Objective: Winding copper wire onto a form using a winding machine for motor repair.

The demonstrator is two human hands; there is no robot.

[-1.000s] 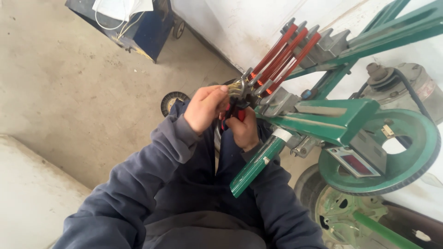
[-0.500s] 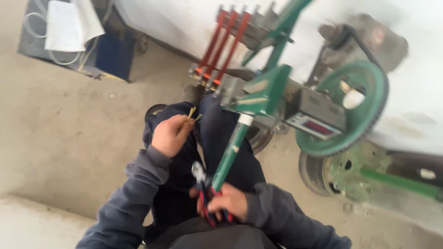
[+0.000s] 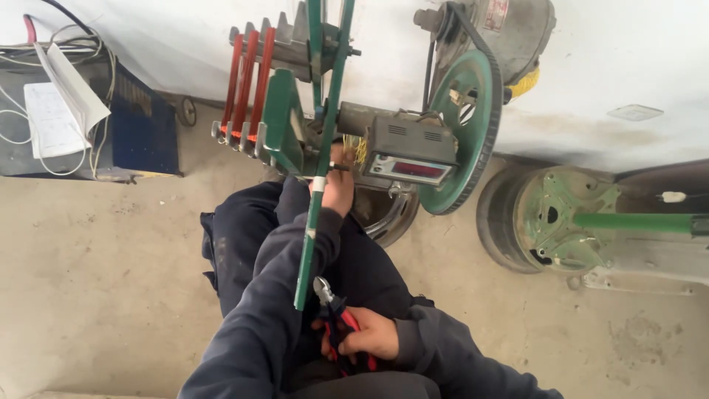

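Observation:
My left hand (image 3: 340, 185) reaches up to the green winding machine (image 3: 284, 122), partly behind its long green lever (image 3: 310, 244). Its fingers are closed by a tuft of yellowish wire strands (image 3: 360, 151), just left of the grey counter box (image 3: 413, 151) with a red display. My right hand (image 3: 373, 336) rests low in my lap, gripping red-handled cutting pliers (image 3: 330, 299) whose jaws point up towards the lever's lower end. Several red rods (image 3: 247, 81) stick out of the machine's left side. A green pulley wheel (image 3: 473, 125) with a belt stands at its right.
A blue box (image 3: 144, 125) topped with papers (image 3: 59, 111) and cables stands at the left against the white wall. A motor (image 3: 509, 29) sits above the pulley. A round green hub (image 3: 554, 222) with a green bar lies on the concrete floor at the right.
My left hand has gone from above my lap up to the machine with the wire strands. My right hand has stayed low with the pliers. The view has tilted and shifted.

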